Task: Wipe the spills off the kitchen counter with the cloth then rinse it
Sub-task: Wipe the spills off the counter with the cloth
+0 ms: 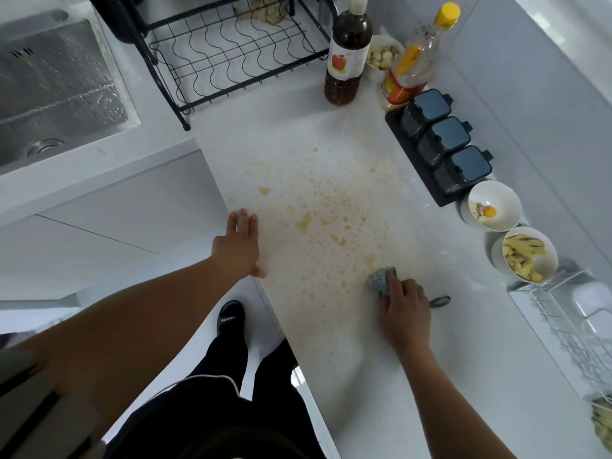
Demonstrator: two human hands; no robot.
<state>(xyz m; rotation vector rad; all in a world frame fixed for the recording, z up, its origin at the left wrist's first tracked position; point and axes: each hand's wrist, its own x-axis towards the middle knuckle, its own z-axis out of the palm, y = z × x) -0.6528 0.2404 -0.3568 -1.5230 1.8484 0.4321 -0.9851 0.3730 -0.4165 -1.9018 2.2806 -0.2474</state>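
Note:
A white kitchen counter [284, 137] carries yellowish-brown spills [326, 210], with splatter and small puddles across its middle. My right hand [402, 311] presses a blue-grey cloth [381, 280] flat on the counter at the spill's near right edge; a dark loop sticks out beside the hand. My left hand [240, 243] lies flat on the counter's left edge with its fingers spread, holding nothing. A steel sink [56, 84] is at the far left, wet with droplets.
A black wire dish rack [228, 58] stands at the back. A dark sauce bottle [346, 54] and a yellow-capped bottle [414, 58] are behind the spill. Black seasoning boxes [443, 144], two white bowls [493, 207] and a clear rack [569, 323] line the right wall.

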